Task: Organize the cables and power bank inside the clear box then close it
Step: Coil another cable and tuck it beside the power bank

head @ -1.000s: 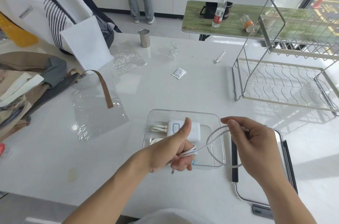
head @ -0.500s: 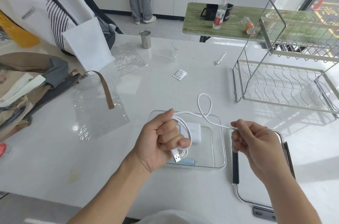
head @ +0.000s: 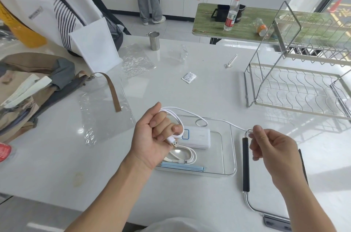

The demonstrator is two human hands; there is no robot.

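Coiling a white USB cable (head: 191, 115) over the clear box (head: 232, 148), this person has the left hand (head: 153, 142) with its fingers (head: 161, 119) curled round a couple of loops, plug sticking out the bottom, while the right hand (head: 273, 150) pinches the loose end just beside the box. The power bank (head: 197, 137) and another coiled cable (head: 183, 155) already sit inside, on the white surface (head: 190, 94). If it were me, I'd feed the slack evenly, keep loops the same size and small enough to lie flat next to the power bank, then tuck the end so it doesn't spring open. Can't spot the lid for sure.
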